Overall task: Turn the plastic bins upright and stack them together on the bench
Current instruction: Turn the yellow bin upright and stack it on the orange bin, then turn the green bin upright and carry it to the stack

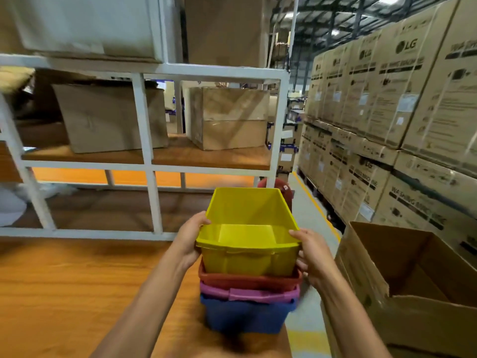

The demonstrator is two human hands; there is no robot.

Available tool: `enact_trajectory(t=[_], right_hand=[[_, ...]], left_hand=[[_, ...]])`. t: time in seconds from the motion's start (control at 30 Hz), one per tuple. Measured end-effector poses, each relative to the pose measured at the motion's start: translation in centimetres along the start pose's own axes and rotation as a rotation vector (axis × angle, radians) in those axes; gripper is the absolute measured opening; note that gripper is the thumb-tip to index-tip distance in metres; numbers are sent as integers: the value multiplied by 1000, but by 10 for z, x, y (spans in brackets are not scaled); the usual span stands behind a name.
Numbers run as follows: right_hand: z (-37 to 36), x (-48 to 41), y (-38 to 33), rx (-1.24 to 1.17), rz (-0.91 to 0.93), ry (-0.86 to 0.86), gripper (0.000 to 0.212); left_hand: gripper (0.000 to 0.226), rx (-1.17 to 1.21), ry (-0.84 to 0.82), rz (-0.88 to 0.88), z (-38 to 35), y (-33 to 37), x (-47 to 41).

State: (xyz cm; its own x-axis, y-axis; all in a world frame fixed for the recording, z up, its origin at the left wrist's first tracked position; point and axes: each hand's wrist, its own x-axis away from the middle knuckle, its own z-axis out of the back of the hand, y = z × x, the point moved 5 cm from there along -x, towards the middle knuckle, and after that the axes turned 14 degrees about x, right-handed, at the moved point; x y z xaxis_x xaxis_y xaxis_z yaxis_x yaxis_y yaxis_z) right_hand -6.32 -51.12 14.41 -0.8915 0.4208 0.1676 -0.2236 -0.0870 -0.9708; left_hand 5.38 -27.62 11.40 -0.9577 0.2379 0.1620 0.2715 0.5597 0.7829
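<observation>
A person's two bare arms reach forward from the near edge of the view over an orange-brown wooden bench. Near the bench's right edge stands a stack of four plastic bins, all upright with their open mouths facing up. A blue bin sits at the bottom on the bench. A pink bin is nested in it and a red bin in that, so only their rims show. The yellow bin is on top, most of its body standing above the red rim. It may not be fully seated, as motion blur makes this hard to judge.

The left hand grips the yellow bin's left wall, thumb hooked over the rim, while its fingers are hidden behind the bin. The right hand grips the near right corner, thumb on the rim and fingers curled against the side below it.

Beyond the bench, on the far side, stands a white metal rack with wooden shelves holding closed cardboard boxes. A rounded dark red object shows just behind the yellow bin; it is too hidden to identify. To the right of the bench, an open cardboard box stands near. Further right, a tall wall of printed brown cartons runs away into a warehouse aisle, with a yellow line on the grey floor beside it.
</observation>
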Motion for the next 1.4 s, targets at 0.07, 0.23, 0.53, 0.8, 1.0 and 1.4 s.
enact_trajectory(t=[0.07,0.23,0.53,0.8,1.0,1.4], right_hand=[[6,-6,2,9,10,2,15],[8,-25,11,158,93,51,18],[6,-14,18,517,207,107,23],[-6,-2,20,795,349,171,60],[-40,39,1,798,651,370,41],[-223,146,66,475,998,-81,31]], left_hand=[[48,8,83,-37,0,1,1],[47,-249,99,-121,-7,6,14],[45,-513,172,-198,-4,-4,33],[47,-535,142,-344,-19,-5,56],[48,-514,206,-615,-3,22,100],[57,-863,523,-735,161,24,219]])
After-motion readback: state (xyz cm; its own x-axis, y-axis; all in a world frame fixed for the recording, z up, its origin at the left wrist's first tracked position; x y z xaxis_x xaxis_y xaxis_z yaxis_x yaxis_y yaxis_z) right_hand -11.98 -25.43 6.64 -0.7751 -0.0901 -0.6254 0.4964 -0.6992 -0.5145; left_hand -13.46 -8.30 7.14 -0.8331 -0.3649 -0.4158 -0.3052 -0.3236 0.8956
